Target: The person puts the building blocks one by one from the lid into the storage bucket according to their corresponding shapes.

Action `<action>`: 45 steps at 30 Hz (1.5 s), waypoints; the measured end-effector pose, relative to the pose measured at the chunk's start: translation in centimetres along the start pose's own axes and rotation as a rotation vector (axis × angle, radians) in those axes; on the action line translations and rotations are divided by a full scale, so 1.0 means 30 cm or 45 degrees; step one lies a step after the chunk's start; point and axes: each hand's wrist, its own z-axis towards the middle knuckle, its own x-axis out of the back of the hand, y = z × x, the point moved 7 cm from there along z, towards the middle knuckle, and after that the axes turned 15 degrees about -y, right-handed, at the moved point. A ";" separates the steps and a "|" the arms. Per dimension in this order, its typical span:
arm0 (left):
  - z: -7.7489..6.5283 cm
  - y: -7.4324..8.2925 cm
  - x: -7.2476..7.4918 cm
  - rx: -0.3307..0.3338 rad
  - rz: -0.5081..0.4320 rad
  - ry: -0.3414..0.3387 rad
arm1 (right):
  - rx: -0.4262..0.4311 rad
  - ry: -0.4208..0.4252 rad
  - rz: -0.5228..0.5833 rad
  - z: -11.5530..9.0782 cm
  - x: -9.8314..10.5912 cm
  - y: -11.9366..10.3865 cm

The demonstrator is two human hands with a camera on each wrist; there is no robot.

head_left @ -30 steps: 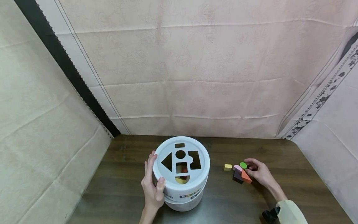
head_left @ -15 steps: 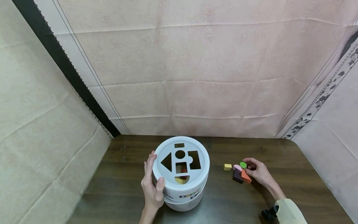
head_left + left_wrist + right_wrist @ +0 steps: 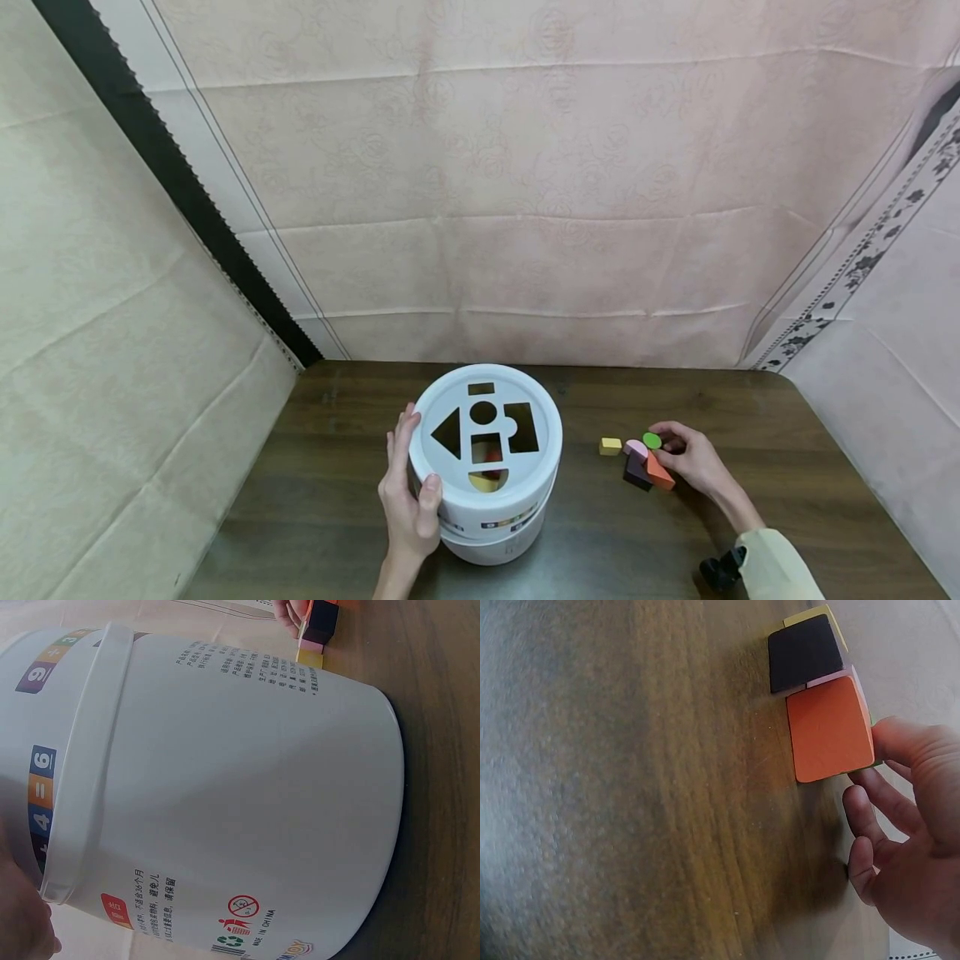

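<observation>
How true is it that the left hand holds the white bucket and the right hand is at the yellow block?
Not quite: the head view shows the right hand at the green block, not the yellow block. The left hand holds the white bucket.

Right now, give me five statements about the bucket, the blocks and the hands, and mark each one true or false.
1. The white bucket lies on its side. False: it stands upright.
2. The left hand is against the side of the bucket. True.
3. The dark block sits on the lid. False: it is down on the table, among other blocks.
4. Of the blocks on the table, the yellow block is nearest the bucket. True.
5. The right hand is at the yellow block. False: its fingertips are at the green block.
</observation>
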 end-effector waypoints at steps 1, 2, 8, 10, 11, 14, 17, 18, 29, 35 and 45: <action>0.000 0.000 0.000 0.001 -0.001 -0.001 | 0.001 0.005 -0.002 0.000 0.001 0.000; 0.001 0.000 -0.001 0.002 -0.002 -0.003 | 0.007 0.005 -0.008 0.000 0.002 0.000; 0.002 -0.002 -0.004 0.005 -0.002 -0.008 | 0.000 0.040 -0.033 -0.006 0.019 -0.003; 0.002 -0.002 -0.004 0.000 -0.002 -0.005 | -0.017 0.050 -0.035 -0.009 0.026 -0.005; 0.002 -0.002 -0.004 -0.003 -0.003 -0.003 | -0.020 0.052 -0.036 -0.011 0.029 -0.008; 0.003 -0.002 -0.004 -0.010 -0.005 0.002 | -0.032 0.062 -0.040 -0.014 0.039 -0.014; 0.003 -0.002 -0.004 -0.013 -0.006 0.002 | -0.035 0.067 -0.044 -0.016 0.045 -0.019; 0.003 -0.002 -0.004 -0.013 -0.006 0.002 | -0.036 0.069 -0.044 -0.017 0.047 -0.021; 0.000 -0.001 -0.001 -0.013 -0.004 0.002 | 0.070 0.114 -0.068 -0.025 0.064 -0.086; 0.000 -0.001 -0.001 -0.009 -0.006 -0.001 | 0.109 0.113 -0.082 -0.027 0.074 -0.143; -0.001 -0.001 -0.001 -0.015 -0.004 0.002 | 0.239 0.139 -0.171 -0.042 0.093 -0.290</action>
